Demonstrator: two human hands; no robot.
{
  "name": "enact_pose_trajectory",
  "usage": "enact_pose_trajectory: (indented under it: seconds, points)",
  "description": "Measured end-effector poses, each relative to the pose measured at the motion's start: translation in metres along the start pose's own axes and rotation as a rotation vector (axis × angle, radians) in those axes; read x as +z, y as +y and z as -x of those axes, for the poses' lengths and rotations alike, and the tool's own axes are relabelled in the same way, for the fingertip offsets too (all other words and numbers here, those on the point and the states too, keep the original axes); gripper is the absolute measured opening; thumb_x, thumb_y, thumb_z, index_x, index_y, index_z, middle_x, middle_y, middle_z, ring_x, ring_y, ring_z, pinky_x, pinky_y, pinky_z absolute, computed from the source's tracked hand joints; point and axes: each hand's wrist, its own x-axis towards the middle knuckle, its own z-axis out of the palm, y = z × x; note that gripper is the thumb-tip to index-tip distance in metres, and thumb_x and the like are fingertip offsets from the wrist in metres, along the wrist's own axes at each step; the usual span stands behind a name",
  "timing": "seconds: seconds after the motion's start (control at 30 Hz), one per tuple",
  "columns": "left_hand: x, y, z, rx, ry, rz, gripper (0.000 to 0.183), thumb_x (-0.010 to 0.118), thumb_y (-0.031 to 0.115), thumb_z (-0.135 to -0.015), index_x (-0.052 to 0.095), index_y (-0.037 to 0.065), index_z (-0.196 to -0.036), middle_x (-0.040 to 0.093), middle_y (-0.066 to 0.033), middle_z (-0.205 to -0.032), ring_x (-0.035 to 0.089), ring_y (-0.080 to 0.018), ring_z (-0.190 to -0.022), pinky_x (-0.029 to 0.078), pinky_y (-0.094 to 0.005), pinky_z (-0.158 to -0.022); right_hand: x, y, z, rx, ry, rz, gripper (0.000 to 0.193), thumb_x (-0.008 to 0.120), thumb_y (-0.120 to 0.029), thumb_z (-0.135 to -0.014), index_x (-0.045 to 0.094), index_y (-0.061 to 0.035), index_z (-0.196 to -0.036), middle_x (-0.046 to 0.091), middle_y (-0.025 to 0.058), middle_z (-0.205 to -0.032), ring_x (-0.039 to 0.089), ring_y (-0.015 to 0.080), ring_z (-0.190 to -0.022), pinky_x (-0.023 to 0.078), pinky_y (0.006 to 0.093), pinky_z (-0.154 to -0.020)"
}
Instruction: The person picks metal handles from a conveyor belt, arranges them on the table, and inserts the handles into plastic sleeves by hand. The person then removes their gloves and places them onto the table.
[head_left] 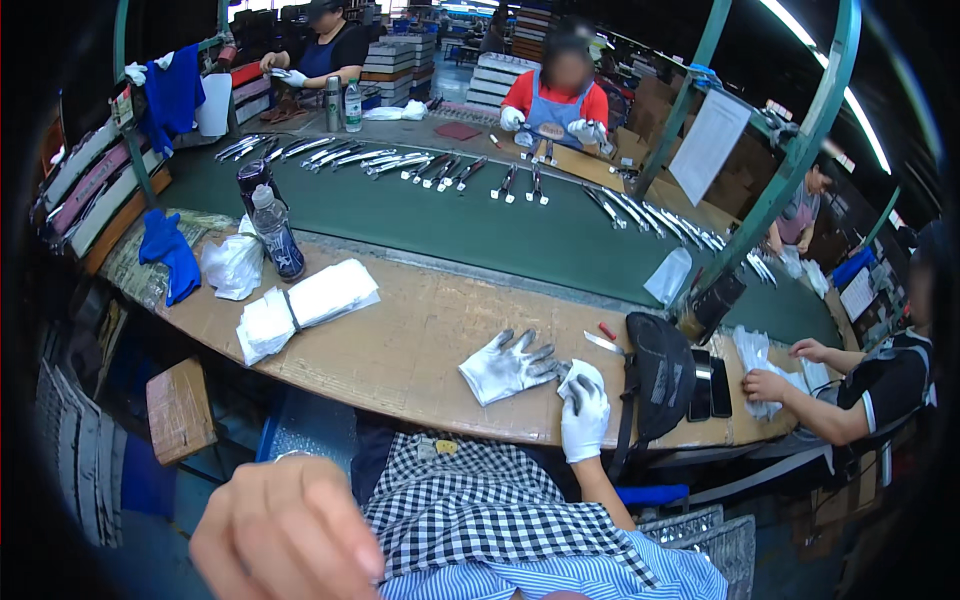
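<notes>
My left hand (290, 525) is bare and raised close to the camera at the lower left. Its fingers are curled together, slightly blurred, with nothing visible in them; the palm is hidden. Over the table's front edge, my right hand (585, 420) wears a white glove with dark-smudged fingers. It is closed on a small white piece (577, 374) that looks like cloth or paper. Just left of it an empty white work glove (507, 368) lies flat, its fingertips blackened and nearly touching the white piece.
A black waist bag (660, 375), phones (710, 385) and a knife-like blade (603, 343) lie at right. Leftward are a strapped white bundle (307, 308), a bottle (277, 235) and a blue glove (170, 255). Metal pieces (440, 172) line the green belt (400, 225). Co-workers (560, 105) sit around.
</notes>
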Motion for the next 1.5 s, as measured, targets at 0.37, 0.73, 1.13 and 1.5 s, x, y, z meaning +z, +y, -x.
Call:
enact_pose_trajectory:
  seconds: [0.37,0.73,1.13,1.5]
  points:
    - [-0.024,0.004,-0.023,-0.247,-0.236,0.355,0.029,0.074,0.008,-0.081,0.065,0.008,-0.108,0.067,-0.0136,-0.102,0.065,-0.0262,-0.101,0.052,-0.0377,-0.087,0.004,-0.003,0.002,-0.018,0.003,0.017,0.025,0.064,-0.006,-0.078,0.066,-0.0062,-0.103,0.062,0.0122,-0.114,0.054,0.0349,-0.109,0.041,0.0443,-0.095]
    - [-0.048,-0.02,-0.001,-0.414,0.132,0.295,0.019,0.058,0.011,-0.093,0.063,-0.008,-0.097,0.062,-0.0252,-0.102,0.062,-0.042,-0.099,0.055,-0.0512,-0.08,0.013,-0.001,0.0,-0.06,-0.008,0.032,0.023,0.063,-0.002,-0.079,0.064,-0.007,-0.101,0.062,0.0141,-0.113,0.055,0.035,-0.108,0.041,0.0448,-0.093]
    - [0.006,-0.06,-0.02,-0.525,0.004,0.887,0.104,0.064,0.066,-0.079,0.04,-0.021,-0.13,0.055,-0.0344,-0.122,0.058,-0.0406,-0.113,0.045,-0.0398,-0.097,0.009,-0.001,-0.004,-0.062,-0.01,0.045,0.025,0.063,0.001,-0.077,0.064,-0.0056,-0.101,0.063,0.0146,-0.111,0.055,0.0366,-0.105,0.042,0.0459,-0.092]
    - [0.009,-0.091,-0.006,-0.427,0.01,0.939,0.11,0.062,0.069,-0.078,0.036,-0.024,-0.131,0.048,-0.0391,-0.129,0.053,-0.0419,-0.121,0.042,-0.0401,-0.101,0.007,-0.001,-0.002,-0.03,-0.028,0.022,0.03,0.061,0.003,-0.072,0.065,-0.0057,-0.101,0.062,0.0134,-0.113,0.054,0.036,-0.107,0.041,0.046,-0.094]
